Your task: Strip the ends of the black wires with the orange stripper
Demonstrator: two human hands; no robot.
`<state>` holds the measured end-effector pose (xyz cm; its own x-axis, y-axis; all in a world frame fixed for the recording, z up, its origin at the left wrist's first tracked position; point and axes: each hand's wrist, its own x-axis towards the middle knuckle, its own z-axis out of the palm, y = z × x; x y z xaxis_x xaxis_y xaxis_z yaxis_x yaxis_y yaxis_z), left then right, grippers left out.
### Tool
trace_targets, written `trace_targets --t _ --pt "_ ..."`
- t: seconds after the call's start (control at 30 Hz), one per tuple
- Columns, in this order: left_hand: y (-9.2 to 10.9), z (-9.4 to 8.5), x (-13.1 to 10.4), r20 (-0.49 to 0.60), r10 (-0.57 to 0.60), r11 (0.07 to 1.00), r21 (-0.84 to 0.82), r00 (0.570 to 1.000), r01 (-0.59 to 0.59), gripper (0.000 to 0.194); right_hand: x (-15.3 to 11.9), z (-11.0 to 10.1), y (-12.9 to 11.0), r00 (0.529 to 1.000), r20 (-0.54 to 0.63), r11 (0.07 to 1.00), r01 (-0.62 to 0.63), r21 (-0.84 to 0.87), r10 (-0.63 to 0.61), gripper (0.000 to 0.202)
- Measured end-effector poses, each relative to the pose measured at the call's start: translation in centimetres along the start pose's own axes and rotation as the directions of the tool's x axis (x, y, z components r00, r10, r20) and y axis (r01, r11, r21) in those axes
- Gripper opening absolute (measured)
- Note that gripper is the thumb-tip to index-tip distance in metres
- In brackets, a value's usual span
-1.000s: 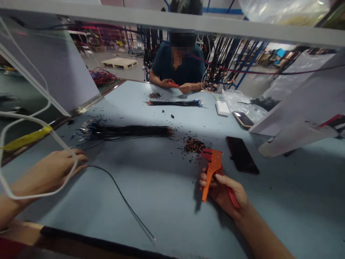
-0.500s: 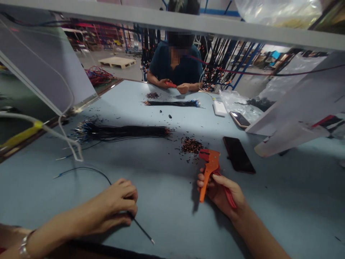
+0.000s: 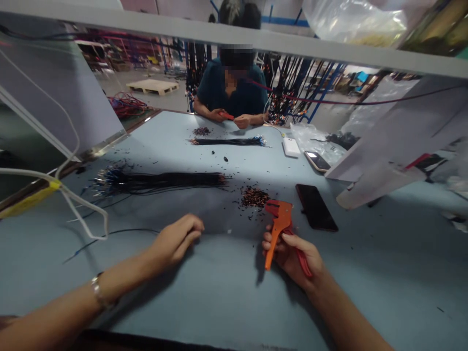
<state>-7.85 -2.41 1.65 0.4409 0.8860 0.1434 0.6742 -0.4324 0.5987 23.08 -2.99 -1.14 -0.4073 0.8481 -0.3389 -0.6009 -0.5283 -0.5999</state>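
My right hand (image 3: pixel 292 256) is closed round an orange and red wire stripper (image 3: pixel 281 219), its head pointing up beside a pile of small dark and copper-coloured scraps (image 3: pixel 255 196). Left of it, my left hand (image 3: pixel 183 236) is over the blue-grey table with its fingers curled; what they hold, if anything, is hidden. A single black wire (image 3: pixel 124 230) with a blue end runs leftward from behind that hand. Farther up lies a thick bundle of black wires (image 3: pixel 168 180), its blue and silver ends at the left.
Across the table (image 3: pixel 226 287), a person (image 3: pixel 232 92) holds a red tool near a smaller wire bundle (image 3: pixel 228 142). Phones (image 3: pixel 316 207) and a white box (image 3: pixel 291 147) lie at the right. A white cable (image 3: pixel 78 207) loops at the left. A shelf edge (image 3: pixel 183 31) crosses above.
My left hand has moved up and slightly right, and the wire end that stuck out below it no longer shows. My right hand still holds the stripper. The whole view has shifted slightly.
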Motion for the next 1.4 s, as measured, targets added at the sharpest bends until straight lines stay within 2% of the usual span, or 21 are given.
trace_targets --t 0.07,0.17,0.23,0.33,0.43,0.57,0.7,0.77,0.93,1.03,1.13,1.2,1.27,1.3,1.4 --pt "0.7 0.5 3.0 -0.056 -0.141 0.990 -0.020 0.988 0.140 0.016 0.0 0.0 0.0 1.000 0.007 1.000 0.015 0.000 -0.015 0.026" --pt "1.7 1.6 6.7 0.022 -0.208 0.974 -0.085 0.978 0.209 0.023 0.0 0.0 0.1 0.999 0.027 0.999 0.034 0.012 -0.034 0.027" --pt "2.1 2.5 8.3 0.014 -0.160 0.985 -0.062 0.987 0.160 0.023 0.0 0.0 0.2 0.999 0.037 0.999 0.038 0.022 -0.039 0.027" --pt "2.3 3.7 9.6 -0.012 -0.044 0.999 -0.001 0.999 0.044 0.027 0.1 0.0 0.3 0.997 0.058 0.999 0.045 0.029 -0.046 0.027" --pt "2.1 4.8 9.7 -0.070 -0.012 1.000 0.010 0.997 0.013 0.029 0.2 0.3 0.4 0.994 0.090 0.998 0.056 0.014 -0.057 0.028" --pt "1.9 5.9 9.1 -0.161 -0.098 0.994 -0.068 0.982 0.088 0.028 0.1 0.5 0.4 0.992 0.112 0.997 0.066 -0.048 -0.060 0.029" --pt "1.9 6.1 8.4 -0.258 -0.172 0.974 -0.187 0.951 0.125 0.024 -0.2 0.5 0.3 0.993 0.100 0.986 0.077 -0.145 -0.062 0.032" --pt "1.9 6.1 8.2 -0.303 -0.134 0.983 -0.164 0.943 0.087 0.022 -0.3 0.5 0.3 0.993 0.107 0.981 0.065 -0.182 -0.046 0.033" --pt "2.1 6.3 7.7 -0.420 0.052 0.996 -0.047 0.906 -0.079 0.019 -0.5 0.7 0.7 0.991 0.131 0.961 0.059 -0.269 -0.024 0.038" --pt "2.6 6.4 7.5 -0.420 0.105 0.980 -0.108 0.901 -0.164 0.017 -0.6 0.9 0.9 0.989 0.143 0.945 0.086 -0.316 -0.043 0.041" --pt "3.1 6.4 7.4 -0.420 0.094 0.962 -0.195 0.903 -0.192 0.017 -0.8 1.2 0.8 0.990 0.133 0.918 0.099 -0.383 -0.051 0.043" --pt "3.2 6.3 7.4 -0.413 0.049 0.956 -0.244 0.909 -0.163 0.016 -1.3 1.4 0.2 0.991 0.121 0.873 0.106 -0.477 -0.054 0.042" --pt "3.4 6.3 7.3 -0.399 -0.003 0.952 -0.282 0.917 -0.119 0.016 -1.9 1.7 -0.5 0.989 0.114 0.763 0.146 -0.629 -0.095 0.035" --pt "3.4 6.3 7.3 -0.392 -0.027 0.951 -0.294 0.919 -0.098 0.017 -2.3 1.9 -0.9 0.983 0.112 0.669 0.179 -0.721 -0.142 0.029" --pt "3.9 6.2 7.4 -0.371 -0.062 0.952 -0.301 0.927 -0.057 0.019 -3.1 2.7 -1.8 0.943 0.128 0.284 0.219 -0.934 -0.308 0.014"
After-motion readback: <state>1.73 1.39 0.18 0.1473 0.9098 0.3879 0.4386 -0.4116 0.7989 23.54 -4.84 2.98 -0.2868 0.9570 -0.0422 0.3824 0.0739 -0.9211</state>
